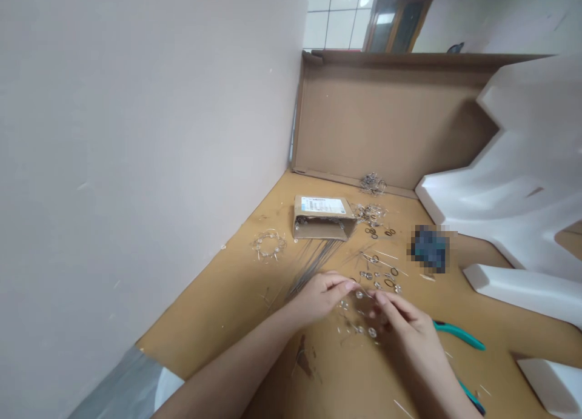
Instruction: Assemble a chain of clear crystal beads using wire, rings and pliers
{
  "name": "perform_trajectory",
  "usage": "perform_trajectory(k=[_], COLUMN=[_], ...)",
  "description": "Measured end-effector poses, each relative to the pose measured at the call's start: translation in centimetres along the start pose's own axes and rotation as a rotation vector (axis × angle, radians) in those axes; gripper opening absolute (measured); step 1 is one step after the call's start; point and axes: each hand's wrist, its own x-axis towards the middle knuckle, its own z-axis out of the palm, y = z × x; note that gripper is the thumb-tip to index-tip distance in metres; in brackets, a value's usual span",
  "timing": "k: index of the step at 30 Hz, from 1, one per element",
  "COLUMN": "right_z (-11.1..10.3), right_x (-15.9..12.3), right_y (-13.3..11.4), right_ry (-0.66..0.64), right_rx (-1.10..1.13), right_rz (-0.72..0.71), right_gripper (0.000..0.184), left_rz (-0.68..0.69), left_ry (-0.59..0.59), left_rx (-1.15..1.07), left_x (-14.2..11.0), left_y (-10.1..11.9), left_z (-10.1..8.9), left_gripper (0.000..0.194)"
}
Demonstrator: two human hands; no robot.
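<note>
My left hand and my right hand meet over the brown tabletop, fingertips pinched together on a thin wire strung with clear beads. Part of that beaded wire hangs below between the hands. Just beyond my fingers lie loose small rings and beads. A bundle of straight thin wires fans out from a small open cardboard box toward my left hand.
Teal-handled pliers lie under my right wrist. A finished beaded ring rests left of the box. More wire pieces lie by the cardboard back wall. White foam blocks stand right; a white wall closes the left.
</note>
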Motion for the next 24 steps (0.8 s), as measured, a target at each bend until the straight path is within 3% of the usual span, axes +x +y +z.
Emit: perform_trajectory(k=[7, 11, 13, 17, 24], right_z=[-1.3, -0.9, -0.6, -0.5, -0.7], right_x=[-0.4, -0.4, -0.4, -0.5, -0.7], right_y=[1.9, 1.4, 1.1, 0.9, 0.4], right_ry=[0.127, 0.129, 0.106, 0.025, -0.107], right_rx=[0.256, 0.374, 0.43, 0.489, 0.532], right_rz=[0.153, 0.189, 0.192, 0.206, 0.206], right_gripper=[0.032, 0.029, 0.028, 0.025, 0.023], left_rz=[-0.154, -0.238, -0.263, -0.259, -0.271], left_ry=[-0.029, -0.204, -0.233, -0.26, -0.139], left_rx=[-0.024, 0.071, 0.003, -0.201, -0.15], left_x=[-0.2, -0.9, -1.0, -0.8, -0.5], left_y=[0.0, -0.5, -0.8, -0.8, -0.4], left_z=[-0.7, -0.1, 0.4, 0.8, 0.3], left_gripper=[0.036, 0.075, 0.083, 0.068, 0.067])
